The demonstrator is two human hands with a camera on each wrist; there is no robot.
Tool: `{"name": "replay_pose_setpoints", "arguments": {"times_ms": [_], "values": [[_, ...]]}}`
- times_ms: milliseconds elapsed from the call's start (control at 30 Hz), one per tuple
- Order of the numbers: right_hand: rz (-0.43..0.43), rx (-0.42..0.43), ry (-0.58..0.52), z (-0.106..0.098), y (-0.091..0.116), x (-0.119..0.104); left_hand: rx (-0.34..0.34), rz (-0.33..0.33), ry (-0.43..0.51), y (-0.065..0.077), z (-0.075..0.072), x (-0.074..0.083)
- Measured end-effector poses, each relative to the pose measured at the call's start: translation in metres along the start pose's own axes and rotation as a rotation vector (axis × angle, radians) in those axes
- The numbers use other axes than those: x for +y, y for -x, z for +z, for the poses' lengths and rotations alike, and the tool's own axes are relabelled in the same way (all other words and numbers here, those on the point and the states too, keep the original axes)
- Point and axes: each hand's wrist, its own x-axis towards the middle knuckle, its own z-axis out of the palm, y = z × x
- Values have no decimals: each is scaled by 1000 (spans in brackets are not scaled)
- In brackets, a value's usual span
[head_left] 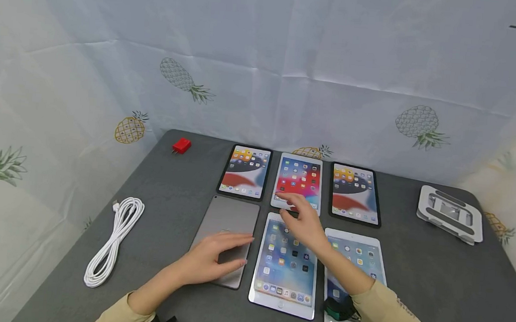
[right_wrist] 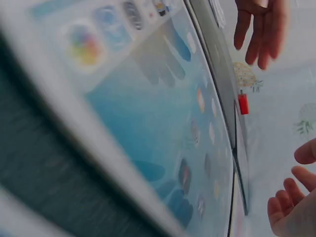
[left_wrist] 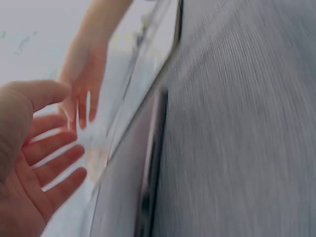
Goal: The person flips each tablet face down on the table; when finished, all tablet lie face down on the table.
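My left hand (head_left: 213, 257) hovers over a grey tablet (head_left: 232, 214) that lies with its back up, fingers spread and holding nothing. Over the upper part of a white tablet (head_left: 283, 282) with a lit blue screen is my right hand (head_left: 303, 221). Its fingertips reach toward a second white tablet (head_left: 299, 171) with a red and blue screen in the back row. In the right wrist view, both the right hand (right_wrist: 296, 207) and the left hand (right_wrist: 261, 27) appear above the screen with loose fingers. The left wrist view shows the left hand (left_wrist: 44, 163) with separated fingers beside the tablet edge.
Two black-framed tablets (head_left: 244, 172) (head_left: 355, 194) flank the back row. Another white tablet (head_left: 361, 253) lies under the right forearm. A coiled white cable (head_left: 115, 241) and a red charger plug (head_left: 181, 145) are on the left. A folded silver stand (head_left: 450, 213) sits at right.
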Motion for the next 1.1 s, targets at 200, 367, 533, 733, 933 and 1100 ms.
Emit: {"name": "replay_pose_setpoints", "arguments": {"times_ms": [200,367,533,733,933,1100], "values": [[149,5,-73,-17,22,6,-44,-179,298,-12,18,15],[272,-41,-171,-26,46,9,-10,-323,461,-18,34,23],[391,-59,-221,-32,70,10,20,-437,671,-22,43,30],[425,-58,-309,-30,93,2,39,-563,911,-26,43,37],[441,-63,-419,-25,101,-4,26,-622,1047,-27,40,41],[479,-61,-440,-25,100,-4,39,-632,1171,-27,36,39]]}}
